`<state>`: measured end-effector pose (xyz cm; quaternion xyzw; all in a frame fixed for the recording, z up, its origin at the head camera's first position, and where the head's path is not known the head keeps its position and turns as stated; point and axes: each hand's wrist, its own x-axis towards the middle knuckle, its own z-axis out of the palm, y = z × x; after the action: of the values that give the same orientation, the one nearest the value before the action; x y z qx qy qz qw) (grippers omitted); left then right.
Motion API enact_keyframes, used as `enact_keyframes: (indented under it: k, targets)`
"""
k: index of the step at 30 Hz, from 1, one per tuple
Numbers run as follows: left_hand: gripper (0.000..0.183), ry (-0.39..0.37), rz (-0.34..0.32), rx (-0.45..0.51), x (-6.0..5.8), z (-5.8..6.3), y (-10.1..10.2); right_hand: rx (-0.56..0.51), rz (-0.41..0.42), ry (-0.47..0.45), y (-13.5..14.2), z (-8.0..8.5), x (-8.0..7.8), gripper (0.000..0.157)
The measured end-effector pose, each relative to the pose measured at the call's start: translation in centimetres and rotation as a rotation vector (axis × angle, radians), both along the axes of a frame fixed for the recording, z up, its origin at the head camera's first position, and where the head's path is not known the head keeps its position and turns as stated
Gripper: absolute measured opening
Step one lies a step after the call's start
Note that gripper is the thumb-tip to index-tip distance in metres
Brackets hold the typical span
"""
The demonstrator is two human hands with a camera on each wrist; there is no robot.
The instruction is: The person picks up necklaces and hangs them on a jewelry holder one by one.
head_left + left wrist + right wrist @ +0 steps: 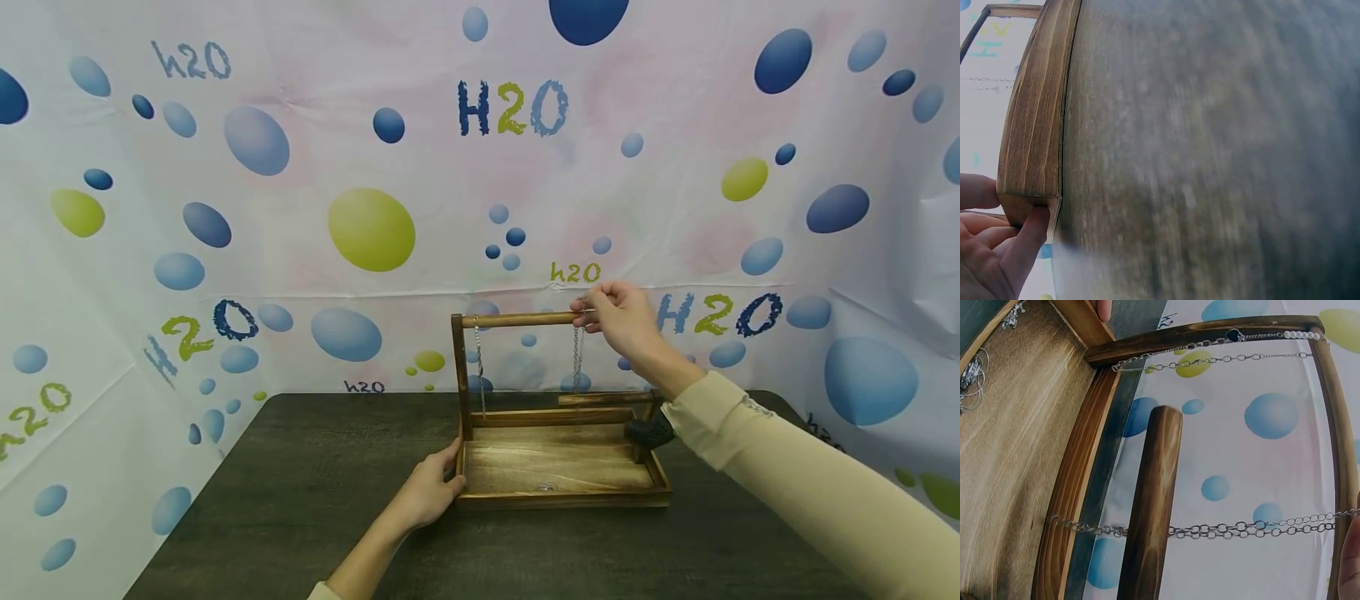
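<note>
A wooden jewelry stand (pixel 562 501) has a shallow tray base and a tall post carrying an upper bar (pixel 517 320). My left hand (pixel 431 492) grips the tray's left end, with fingers and thumb around its corner (pixel 1029 206). At the right part of the upper bar, my right hand (pixel 622 321) pinches a silver chain necklace (pixel 577 358), which hangs down in two strands. A second chain with white beads (pixel 480 367) hangs near the post; in the right wrist view it also shows a dark heart charm (pixel 1234 335).
A shorter lower bar (pixel 1154 500) stands out at the tray's right side. Small silver jewelry (pixel 1013 315) and a tangled silver piece (pixel 971 375) lie on the tray floor. A black object (pixel 648 432) below the right wrist hides part of the tray. The dark table (pixel 300 483) surrounds the stand.
</note>
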<state>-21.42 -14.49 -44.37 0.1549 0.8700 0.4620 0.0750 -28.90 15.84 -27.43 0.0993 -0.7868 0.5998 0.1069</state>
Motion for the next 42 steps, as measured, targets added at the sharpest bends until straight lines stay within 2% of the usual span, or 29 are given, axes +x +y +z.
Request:
enact_keyframes:
  k: [12,28,42]
  targets:
    - [0.065,-0.004,0.001,0.003,0.0,0.0,0.0,-0.006,0.017,0.008,-2.0,-0.1,-0.3,0.024]
    - [0.064,-0.005,0.001,0.000,-0.2,-0.2,-0.1,-0.045,0.066,0.001,-4.4,0.2,-0.3,0.024]
    - [0.064,-0.012,-0.002,0.008,-0.1,0.0,-0.2,-0.022,0.097,0.013,-6.0,0.2,0.0,0.021]
